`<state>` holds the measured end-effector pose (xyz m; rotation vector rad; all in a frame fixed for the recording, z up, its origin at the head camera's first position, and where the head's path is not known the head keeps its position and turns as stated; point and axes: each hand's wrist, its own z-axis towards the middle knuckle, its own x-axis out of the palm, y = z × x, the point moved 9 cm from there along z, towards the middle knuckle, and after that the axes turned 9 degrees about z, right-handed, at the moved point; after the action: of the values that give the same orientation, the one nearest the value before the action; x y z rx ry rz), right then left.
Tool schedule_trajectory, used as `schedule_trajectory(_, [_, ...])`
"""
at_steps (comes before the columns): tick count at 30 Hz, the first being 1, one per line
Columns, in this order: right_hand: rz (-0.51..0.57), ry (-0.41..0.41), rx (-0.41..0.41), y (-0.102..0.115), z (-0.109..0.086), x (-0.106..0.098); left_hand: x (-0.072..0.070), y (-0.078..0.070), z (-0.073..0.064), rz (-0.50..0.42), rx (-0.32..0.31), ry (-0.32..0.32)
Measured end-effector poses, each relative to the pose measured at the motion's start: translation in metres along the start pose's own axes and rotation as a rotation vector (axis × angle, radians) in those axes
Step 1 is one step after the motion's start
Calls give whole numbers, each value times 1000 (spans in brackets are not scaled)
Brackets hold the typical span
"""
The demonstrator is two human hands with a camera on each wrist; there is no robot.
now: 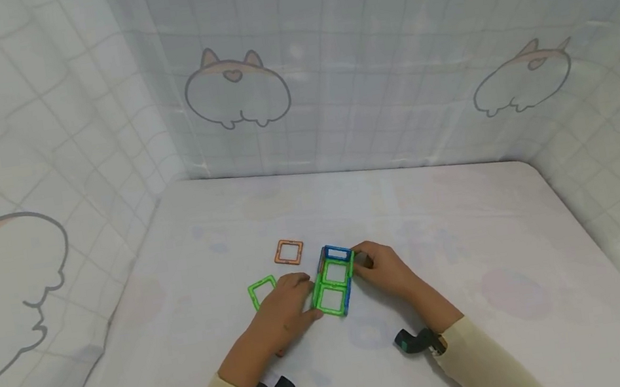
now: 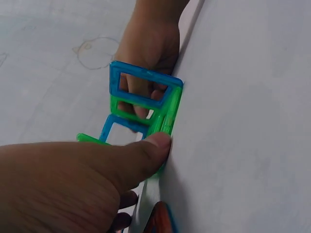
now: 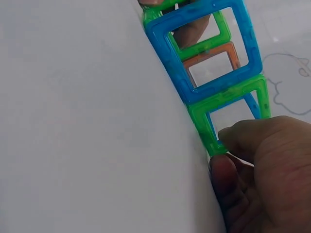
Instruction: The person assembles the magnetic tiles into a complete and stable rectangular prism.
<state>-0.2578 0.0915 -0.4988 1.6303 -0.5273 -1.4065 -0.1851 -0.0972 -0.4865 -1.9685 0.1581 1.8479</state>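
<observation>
Pale checked walls (image 1: 375, 65) stand around a white table (image 1: 445, 221).
Two cream sleeves (image 1: 488, 360) reach in toward a little blue and green box (image 1: 335, 285) on the table. Left of the box, the left hand (image 1: 285, 306) holds that side, its thumb on the near corner. The right hand (image 1: 385, 269) pinches a green edge at the box's far right, wrist bent inward. Left of the box lie a loose green square (image 1: 261, 282), partly hidden, and an orange square (image 1: 287, 263), farther back.
</observation>
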Motion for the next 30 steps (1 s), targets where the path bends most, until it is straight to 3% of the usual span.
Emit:
schedule_trajectory(10, [-42, 9, -9, 1, -15, -5, -3, 7, 1, -31, 28, -44])
schedule_trajectory(22, [34, 93, -67, 4, -13, -1, -8, 14, 4, -21, 14, -60])
schedule_trajectory(30, [65, 103, -111, 6, -22, -7, -15, 19, 4, -37, -20, -174])
